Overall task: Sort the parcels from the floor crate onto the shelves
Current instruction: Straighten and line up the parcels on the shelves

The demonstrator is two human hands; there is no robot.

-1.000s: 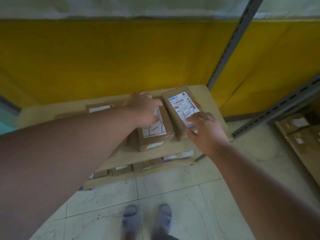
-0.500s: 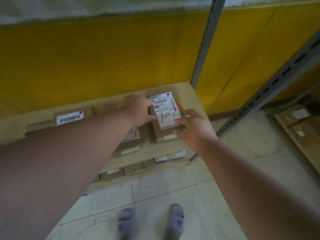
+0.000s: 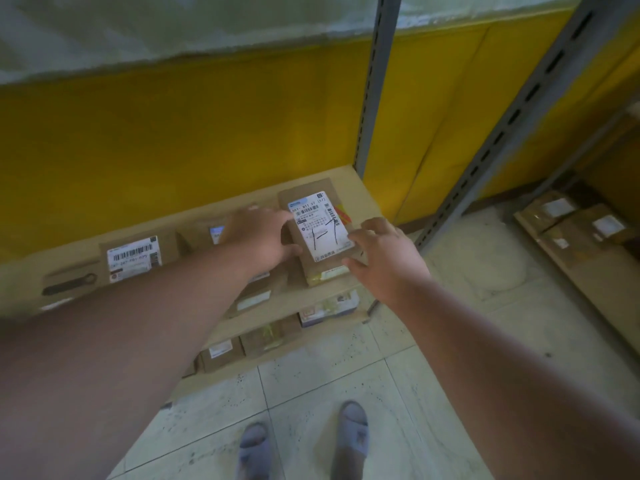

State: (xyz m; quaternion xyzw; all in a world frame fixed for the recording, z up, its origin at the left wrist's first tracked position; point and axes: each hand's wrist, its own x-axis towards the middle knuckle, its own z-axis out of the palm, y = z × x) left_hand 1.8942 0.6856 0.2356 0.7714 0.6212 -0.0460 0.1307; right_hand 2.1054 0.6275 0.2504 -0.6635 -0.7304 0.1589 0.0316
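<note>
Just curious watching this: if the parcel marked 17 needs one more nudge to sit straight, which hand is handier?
Probably the left hand: it lies against the parcel marked 17, while the right hand spreads open at its near corner.

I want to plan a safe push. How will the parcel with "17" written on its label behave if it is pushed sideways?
The parcel marked "17" looks like a stiff cardboard box, so it should probably slide without bending. It sits on another parcel, so it may slip off that edge. Its flat, low shape makes tipping or rolling unlikely.
</note>
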